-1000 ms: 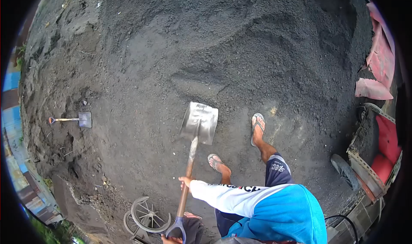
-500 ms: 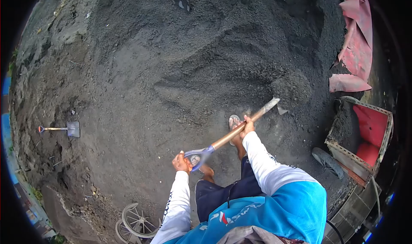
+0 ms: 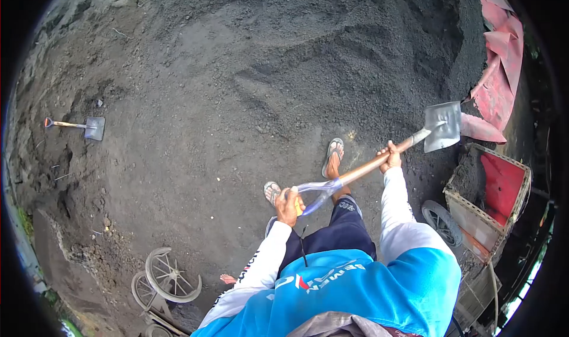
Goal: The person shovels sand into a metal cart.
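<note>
A shovel [image 3: 363,172] with a wooden shaft slants across in front of my body. My left hand [image 3: 289,206] is wrapped round its blue D-shaped grip, and my right hand [image 3: 390,157] grasps the shaft farther up. The flat metal blade [image 3: 443,127] is raised at the right, bare of sand, close to the near end of a pink-red sheet [image 3: 501,79]. Below the blade stands a cart box [image 3: 481,218] with red inner walls and dark sand inside. Its wheel [image 3: 441,223] shows on the left side.
Dark sand [image 3: 332,70] is heaped ahead, and trodden ground lies around my sandalled feet. A second shovel [image 3: 93,128] rests on the ground far left. Spoked wheels [image 3: 172,276] stand at the lower left, with another person's bare foot [image 3: 228,279] near them.
The shovel has swung right towards the cart, both hands moving with it. Its blade carried a heap of sand before and is bare now. My view has shifted too.
</note>
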A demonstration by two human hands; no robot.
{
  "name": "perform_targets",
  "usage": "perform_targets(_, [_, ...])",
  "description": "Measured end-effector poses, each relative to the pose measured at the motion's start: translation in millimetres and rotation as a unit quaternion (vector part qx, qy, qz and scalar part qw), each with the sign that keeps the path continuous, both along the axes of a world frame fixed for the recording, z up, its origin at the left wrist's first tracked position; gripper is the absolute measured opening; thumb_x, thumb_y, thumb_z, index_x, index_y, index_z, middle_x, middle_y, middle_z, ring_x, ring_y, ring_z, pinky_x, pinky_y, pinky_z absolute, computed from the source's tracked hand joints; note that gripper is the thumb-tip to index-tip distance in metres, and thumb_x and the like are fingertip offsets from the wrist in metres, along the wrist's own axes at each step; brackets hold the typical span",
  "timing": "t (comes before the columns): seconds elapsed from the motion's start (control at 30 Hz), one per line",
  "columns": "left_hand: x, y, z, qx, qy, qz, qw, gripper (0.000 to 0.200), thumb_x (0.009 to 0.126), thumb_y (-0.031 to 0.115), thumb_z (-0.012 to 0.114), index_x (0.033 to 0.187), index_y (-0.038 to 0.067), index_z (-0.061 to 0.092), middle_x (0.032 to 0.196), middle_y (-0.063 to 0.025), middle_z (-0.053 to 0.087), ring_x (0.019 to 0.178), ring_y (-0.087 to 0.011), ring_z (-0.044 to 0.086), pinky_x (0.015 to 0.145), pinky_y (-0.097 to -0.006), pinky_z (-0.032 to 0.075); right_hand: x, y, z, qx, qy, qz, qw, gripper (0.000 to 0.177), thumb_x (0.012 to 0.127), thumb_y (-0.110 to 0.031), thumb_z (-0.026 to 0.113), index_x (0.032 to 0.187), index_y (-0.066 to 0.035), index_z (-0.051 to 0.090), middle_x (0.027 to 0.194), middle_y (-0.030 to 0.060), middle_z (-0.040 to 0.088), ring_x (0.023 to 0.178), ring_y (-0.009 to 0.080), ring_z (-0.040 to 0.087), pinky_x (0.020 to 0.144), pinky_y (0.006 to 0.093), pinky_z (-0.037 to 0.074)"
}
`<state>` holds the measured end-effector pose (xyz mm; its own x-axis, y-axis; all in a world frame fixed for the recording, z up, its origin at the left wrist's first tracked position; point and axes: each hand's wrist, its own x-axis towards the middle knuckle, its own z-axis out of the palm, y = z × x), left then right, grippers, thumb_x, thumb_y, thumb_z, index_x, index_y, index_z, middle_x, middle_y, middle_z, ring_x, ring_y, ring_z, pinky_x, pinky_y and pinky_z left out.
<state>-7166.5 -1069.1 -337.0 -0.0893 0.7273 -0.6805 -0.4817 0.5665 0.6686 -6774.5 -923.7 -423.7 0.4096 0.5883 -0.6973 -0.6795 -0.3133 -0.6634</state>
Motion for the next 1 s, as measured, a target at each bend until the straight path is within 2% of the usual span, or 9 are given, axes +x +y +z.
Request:
perform_targets(0.07, [-55.3,-76.1,-43.8,-0.183,0.023,0.191,0.964,0.038,0.093,0.036,0.057,0.072,0.005,0.050,0.051,-0.0065,0.047,0.039,-0.0175,0.048,0.038,-0.0318,0.043,-125.2,-30.1,-70.5,-0.121,0.040,0.091,0.988,0.026,0.082,-0.014,0.075,0.083,-0.006,0.051,0.068,0.0056,0.051,0.059,0.0220,0.055,0.055,0.0412,0.053])
perform_targets(0.13, [-105.6,-189.0,-54.7,-0.339,0.028,0.281,0.897,0.054,0.085,0.061,0.055,0.063,0.014,0.041,0.048,-0.0030,0.038,0.036,-0.0201,0.038,0.038,-0.0381,0.037,-241.2,-96.3,-121.5,-0.264,0.081,0.188,0.943,0.024,0.081,-0.011,0.074,0.091,0.001,0.056,0.072,0.0101,0.057,0.059,0.0251,0.059,0.052,0.0416,0.055])
perform_targets(0.33, [-142.5,-442.7,45.2,-0.578,0.211,0.492,0.616,0.060,0.077,0.070,0.053,0.060,0.017,0.031,0.044,0.0006,0.025,0.033,-0.0181,0.024,0.039,-0.0392,0.032,-440.9,-311.3,-108.4,-0.433,0.207,0.461,0.746,0.028,0.080,-0.012,0.076,0.097,0.001,0.058,0.073,0.0128,0.061,0.060,0.0282,0.062,0.055,0.0439,0.057])
perform_targets(0.37, [-154.0,-486.3,50.1,-0.594,0.154,0.457,0.644,0.079,0.082,0.069,0.047,0.128,0.006,0.055,0.116,-0.0193,0.062,0.103,-0.0344,0.061,0.086,-0.0458,0.051,-456.1,-330.1,-120.1,-0.453,0.206,0.470,0.729,0.029,0.081,-0.014,0.076,0.097,0.001,0.058,0.073,0.0125,0.061,0.061,0.0276,0.062,0.056,0.0444,0.057])
perform_targets(0.4, [-147.2,-465.4,53.6,-0.551,0.172,0.486,0.657,0.079,0.081,0.068,0.049,0.126,0.003,0.056,0.113,-0.0194,0.064,0.100,-0.0368,0.061,0.086,-0.0485,0.050,-467.0,-344.9,-135.6,-0.471,0.204,0.480,0.711,0.029,0.082,-0.016,0.075,0.098,0.001,0.058,0.073,0.0121,0.061,0.062,0.0269,0.061,0.057,0.0448,0.056])
perform_targets(0.47, [-137.4,-382.8,16.4,-0.545,0.218,0.514,0.626,0.056,0.079,0.063,0.057,0.059,0.017,0.033,0.043,0.0015,0.028,0.032,-0.0154,0.029,0.031,-0.0328,0.028,-473.1,-354.9,-225.6,-0.416,0.169,0.540,0.712,0.026,0.086,-0.014,0.070,0.102,0.000,0.056,0.072,0.0101,0.058,0.061,0.0238,0.059,0.056,0.0449,0.055])
perform_targets(0.6, [-118.9,-183.6,-106.9,-0.410,0.140,0.464,0.773,0.046,0.089,0.048,0.054,0.063,0.013,0.039,0.046,-0.0018,0.035,0.034,-0.0173,0.035,0.033,-0.0362,0.032,-402.9,-79.6,-231.8,-0.321,0.152,0.314,0.880,0.016,0.083,-0.006,0.069,0.083,-0.003,0.053,0.065,0.0075,0.051,0.054,0.0225,0.056,0.051,0.0423,0.052])
perform_targets(0.67, [-86.2,-104.6,-115.6,-0.337,0.143,0.476,0.799,0.042,0.090,0.044,0.054,0.066,0.012,0.041,0.046,-0.0028,0.036,0.034,-0.0171,0.035,0.033,-0.0359,0.032,-373.3,-7.0,-266.6,-0.332,0.147,0.349,0.864,0.013,0.083,-0.003,0.066,0.085,-0.003,0.052,0.064,0.0076,0.051,0.053,0.0215,0.054,0.048,0.0410,0.052])
perform_targets(1.0, [-102.5,-84.3,-92.2,-0.223,0.259,0.295,0.892,0.040,0.093,0.035,0.053,0.068,0.006,0.044,0.047,-0.0056,0.040,0.031,-0.0177,0.039,0.029,-0.0329,0.034,-269.9,-14.2,-187.3,-0.197,0.207,0.122,0.951,0.028,0.075,-0.005,0.069,0.094,-0.008,0.048,0.070,0.0081,0.051,0.059,0.0242,0.056,0.053,0.0467,0.051])
